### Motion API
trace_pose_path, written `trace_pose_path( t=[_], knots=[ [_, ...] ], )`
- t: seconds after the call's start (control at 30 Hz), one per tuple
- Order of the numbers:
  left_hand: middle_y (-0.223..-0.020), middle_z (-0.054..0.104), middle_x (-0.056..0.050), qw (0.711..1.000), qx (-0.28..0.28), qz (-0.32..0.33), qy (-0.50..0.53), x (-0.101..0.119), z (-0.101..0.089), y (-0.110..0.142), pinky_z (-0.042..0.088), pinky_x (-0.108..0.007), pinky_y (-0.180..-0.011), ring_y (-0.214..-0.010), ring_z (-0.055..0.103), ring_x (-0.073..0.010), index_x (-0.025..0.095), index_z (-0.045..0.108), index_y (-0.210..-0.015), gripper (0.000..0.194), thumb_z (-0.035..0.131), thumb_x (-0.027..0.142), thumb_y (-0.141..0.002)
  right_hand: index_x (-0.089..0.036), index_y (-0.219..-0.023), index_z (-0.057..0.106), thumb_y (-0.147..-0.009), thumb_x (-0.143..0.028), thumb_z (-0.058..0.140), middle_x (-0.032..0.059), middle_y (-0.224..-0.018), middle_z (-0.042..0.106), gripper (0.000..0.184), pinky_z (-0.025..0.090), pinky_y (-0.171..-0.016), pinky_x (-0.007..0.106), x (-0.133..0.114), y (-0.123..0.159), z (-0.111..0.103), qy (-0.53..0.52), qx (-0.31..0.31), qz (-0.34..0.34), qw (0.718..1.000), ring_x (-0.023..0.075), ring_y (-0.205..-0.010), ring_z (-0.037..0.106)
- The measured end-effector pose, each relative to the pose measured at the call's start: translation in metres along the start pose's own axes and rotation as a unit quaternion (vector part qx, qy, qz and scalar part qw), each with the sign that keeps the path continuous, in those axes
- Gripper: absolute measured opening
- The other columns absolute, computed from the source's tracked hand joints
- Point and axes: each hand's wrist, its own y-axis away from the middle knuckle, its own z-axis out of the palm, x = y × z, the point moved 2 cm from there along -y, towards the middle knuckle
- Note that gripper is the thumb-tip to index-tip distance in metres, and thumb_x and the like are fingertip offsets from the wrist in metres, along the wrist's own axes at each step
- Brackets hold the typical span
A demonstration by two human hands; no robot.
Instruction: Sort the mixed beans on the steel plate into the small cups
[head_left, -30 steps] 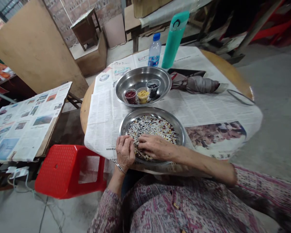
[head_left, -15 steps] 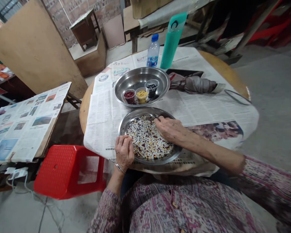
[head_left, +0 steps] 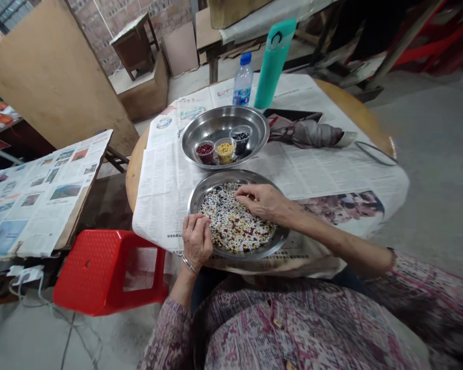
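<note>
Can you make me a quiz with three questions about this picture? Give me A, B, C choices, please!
1. Where are the cups?
A. On the floor
B. In the upper dish
C. In a basket

2. What colour is the stool?
A. Red
B. Blue
C. Green

3. How is the umbrella?
A. Open wide
B. Hanging up
C. Folded shut

Answers:
1. B, because all three cups sit inside that steel dish.
2. A, because the stool is bright red.
3. C, because it lies closed on the newspaper.
</note>
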Motion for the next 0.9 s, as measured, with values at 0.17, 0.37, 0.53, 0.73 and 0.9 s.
trace_pose_path(
  t=[0.17,0.37,0.53,0.73,0.9],
  knots=[
    [-0.092,0.063,-0.007,1.0,0.0,0.004,0.0,0.0,0.0,-0.001,0.045,-0.038,-0.089,-0.095,0.057,-0.0194,0.017,0.059,-0.092,0.018,0.042,0.012,-0.096,-0.018,-0.1,0.07,-0.087,-0.013,0.044,0.0095,-0.106,0.07,0.029,0.046,-0.093,0.036,0.008,-0.026,0.005,0.173,-0.004,-0.169,0.97,0.0225,-0.101,0.061],
    [-0.091,0.063,-0.007,1.0,0.002,0.009,-0.001,-0.001,0.0,0.0,0.045,-0.038,-0.088,-0.094,0.057,-0.0198,0.017,0.058,-0.091,0.018,0.042,0.013,-0.096,-0.012,-0.103,0.066,-0.088,-0.009,0.042,0.0158,-0.106,0.067,0.028,0.046,-0.084,0.036,0.011,-0.027,0.006,0.341,-0.036,-0.174,0.923,0.0258,-0.1,0.059],
    [-0.09,0.064,-0.007,1.0,0.001,0.004,0.003,-0.001,0.001,0.0,0.045,-0.038,-0.088,-0.093,0.058,-0.0199,0.018,0.059,-0.091,0.019,0.042,0.014,-0.096,-0.014,-0.094,0.062,-0.094,-0.018,0.039,0.0134,-0.093,0.066,0.023,0.042,-0.07,0.031,0.02,-0.001,-0.001,0.329,-0.081,-0.126,0.932,0.0205,-0.079,0.06],
    [-0.089,0.063,-0.006,1.0,0.004,0.009,0.006,0.0,0.0,-0.001,0.045,-0.037,-0.087,-0.093,0.058,-0.0195,0.018,0.059,-0.091,0.019,0.042,0.012,-0.095,-0.02,-0.081,0.056,-0.095,-0.027,0.039,0.0068,-0.08,0.065,0.024,0.043,-0.073,0.032,0.022,0.019,0.004,0.195,-0.137,-0.086,0.967,0.0188,-0.076,0.06],
    [-0.09,0.064,-0.006,1.0,0.0,0.003,-0.001,0.001,0.0,-0.001,0.044,-0.037,-0.089,-0.094,0.058,-0.0196,0.018,0.059,-0.091,0.019,0.042,0.013,-0.096,-0.018,-0.105,0.058,-0.088,-0.046,0.054,0.0127,-0.109,0.066,0.033,0.046,-0.088,0.038,0.021,0.027,0.011,0.11,-0.108,-0.088,0.984,0.0262,-0.102,0.06]
  ],
)
